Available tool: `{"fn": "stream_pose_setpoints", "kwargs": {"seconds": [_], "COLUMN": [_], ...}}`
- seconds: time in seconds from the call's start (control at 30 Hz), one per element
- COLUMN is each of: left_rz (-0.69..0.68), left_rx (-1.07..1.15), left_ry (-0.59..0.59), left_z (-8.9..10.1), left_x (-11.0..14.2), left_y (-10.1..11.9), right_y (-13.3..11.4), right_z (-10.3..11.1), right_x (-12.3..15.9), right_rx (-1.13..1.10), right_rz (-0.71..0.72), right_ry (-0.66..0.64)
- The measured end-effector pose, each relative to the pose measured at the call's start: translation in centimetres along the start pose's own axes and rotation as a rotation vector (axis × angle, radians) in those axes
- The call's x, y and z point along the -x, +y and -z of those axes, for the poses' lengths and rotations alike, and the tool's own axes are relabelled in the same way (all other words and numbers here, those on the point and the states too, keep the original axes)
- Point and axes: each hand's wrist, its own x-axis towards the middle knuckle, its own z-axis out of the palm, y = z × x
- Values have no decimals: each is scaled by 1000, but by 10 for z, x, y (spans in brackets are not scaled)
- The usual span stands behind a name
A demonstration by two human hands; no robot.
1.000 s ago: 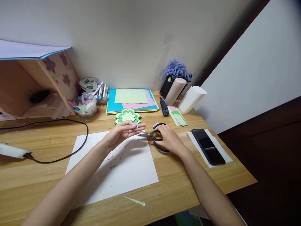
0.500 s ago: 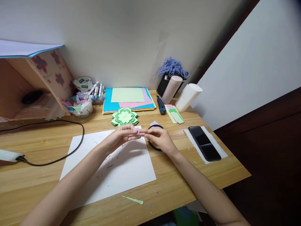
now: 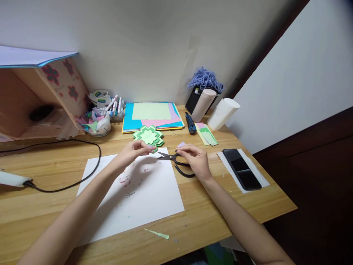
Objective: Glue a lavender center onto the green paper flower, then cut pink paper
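My left hand point(image 3: 136, 149) is over the white paper sheet point(image 3: 154, 198), its thumb and fingers pinching a small purple piece of paper point(image 3: 151, 148). My right hand point(image 3: 196, 160) hovers at the black-handled scissors point(image 3: 166, 156), fingertips pressed together; what they hold, if anything, is too small to make out. The scissors have their blades slightly apart, pointing left, and the hand hides part of the handles. Just behind the right fingertips shows a purple paper square point(image 3: 181, 144). A layered green paper flower point(image 3: 149, 135) lies behind my left hand.
Coloured paper sheets point(image 3: 151, 111) are stacked by the wall. A blue utility knife point(image 3: 190, 123), paper strips point(image 3: 206, 134) and a phone point(image 3: 241, 169) lie to the right. Further left are a tub of scraps point(image 3: 100, 127) and a black cable point(image 3: 91, 141). A green paper sliver point(image 3: 157, 233) lies near the front edge.
My hands have drawn apart, the left one moving left with the purple piece and closing into a pinch. The scissors' blades now show between them. The view has shifted slightly.
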Motion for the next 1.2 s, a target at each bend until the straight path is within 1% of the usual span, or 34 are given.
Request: {"fn": "stream_pose_setpoints", "kwargs": {"seconds": [0.1, 0.17, 0.23, 0.3, 0.4, 0.53, 0.63, 0.7, 0.87, 0.93, 1.1, 1.2], "left_rz": [-56, -68, -61, -65, -83, -117, -133, -134, -153, -162, -162, -164], "left_rx": [19, 28, 44, 49, 32, 6, -17, -22, -20, -20, -18, -13], "left_ry": [109, 163, 184, 182, 185, 191, 193, 189, 174, 179, 175, 176], "left_z": [10, 14, 17, 19, 23, 24, 24, 23, 23, 23, 22, 23], "left_x": [8, 16, 23, 29, 34, 36, 38, 38, 39, 39, 39, 39], "left_y": [-12, -24, -36, -45, -53, -54, -53, -54, -56, -55, -54, -55], "right_y": [9, 15, 21, 25, 28, 28, 29, 29, 30, 30, 29, 26], "right_z": [-15, -25, -33, -39, -41, -40, -37, -35, -33, -36, -41, -34], "right_x": [-3, -7, -13, -17, -19, -17, -15, -15, -16, -17, -16, -13], "right_rx": [153, 263, 353, 413, 418, 315, 294, 328, 443, 485, 531, 521], "right_rz": [47, 64, 51, 21, -13, -38, 0, 31, 73, 87, 129, 228], "right_ry": [-141, -235, -305, -349, -356, -323, -258, -249, -371, -380, -342, -421]}}
